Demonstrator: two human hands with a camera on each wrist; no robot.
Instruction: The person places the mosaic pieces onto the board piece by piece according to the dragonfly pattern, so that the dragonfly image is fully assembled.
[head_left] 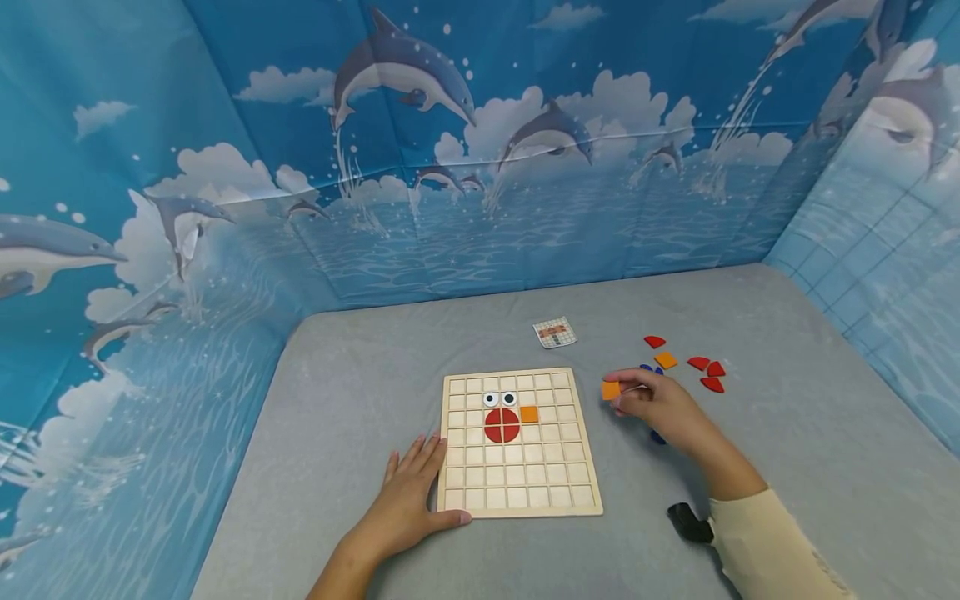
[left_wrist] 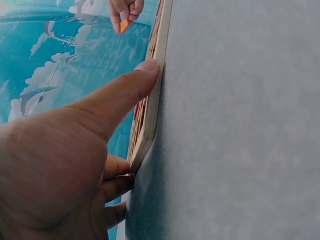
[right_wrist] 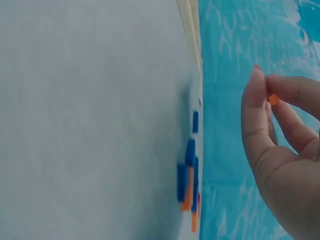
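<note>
While the right hand (head_left: 663,408) has an orange tile (head_left: 611,390) pinched between thumb and fingers, right of centre in the head view, that tile is up off the counter (head_left: 360,375) and just beside the right edge of the wooden grid board (head_left: 558,475). Board's in the lower middle of the frame, with two eye discs (head_left: 491,399) side by side, a red circle of four quarter pieces (head_left: 494,419) right below them and an orange square (head_left: 529,414) at its upper right. Left hand (head_left: 407,497) is spread at the board's lower left, thumb on the bottom edge. Right of the board there's four loose red wedges (head_left: 712,385), another orange piece (head_left: 665,361) and some blue pieces (head_left: 657,437) partly hidden by the hand, so can't count those. Small printed card (head_left: 555,332) above the board, picture too tiny to read. Cream sleeve (head_left: 772,546) lower right, dolphin backdrop (head_left: 450,225) across the top.
</note>
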